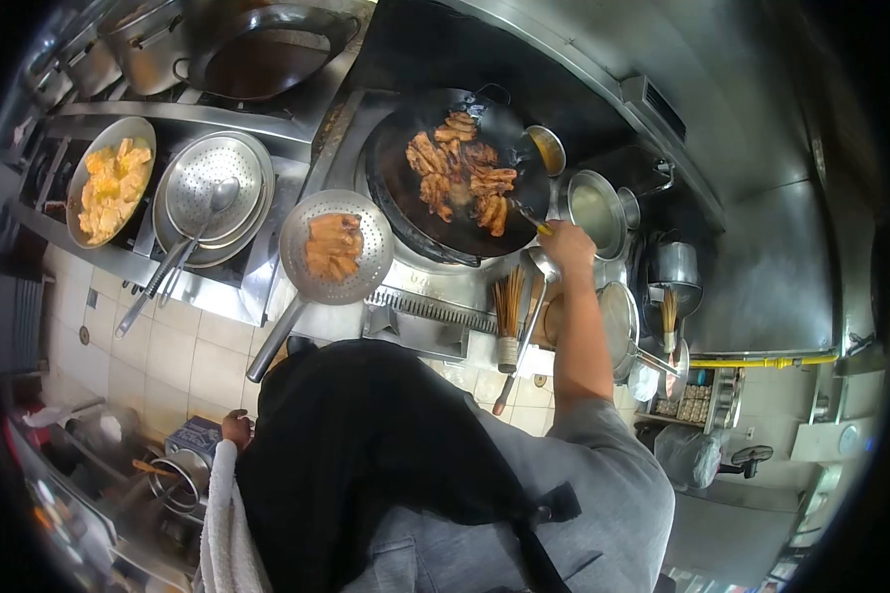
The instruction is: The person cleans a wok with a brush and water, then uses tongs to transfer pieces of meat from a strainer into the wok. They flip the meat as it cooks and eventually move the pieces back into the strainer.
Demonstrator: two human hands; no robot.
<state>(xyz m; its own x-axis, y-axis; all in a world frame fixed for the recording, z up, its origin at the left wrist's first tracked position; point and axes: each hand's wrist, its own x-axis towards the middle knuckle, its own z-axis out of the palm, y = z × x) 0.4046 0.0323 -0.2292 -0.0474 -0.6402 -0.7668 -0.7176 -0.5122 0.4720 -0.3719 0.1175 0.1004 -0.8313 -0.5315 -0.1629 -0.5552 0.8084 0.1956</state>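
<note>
My right hand [568,245] is closed around a metal utensil with a yellow part, at the right edge of the black wok [386,198]. The utensil's tip touches the browned meat pieces [455,173] in the wok. My left hand [237,427] is low at the left, beside a white towel [225,514]; its fingers are too small and partly hidden to read. Left of the wok, a perforated strainer [299,222] holds more browned pieces [334,247], its dark handle pointing down-left.
A bowl of yellow pieces [114,188] and stacked strainers [213,188] are at the left. A bamboo brush [507,306], a ladle and several metal bowls [595,212] lie near my right arm. Another large pan [267,64] is at the back left.
</note>
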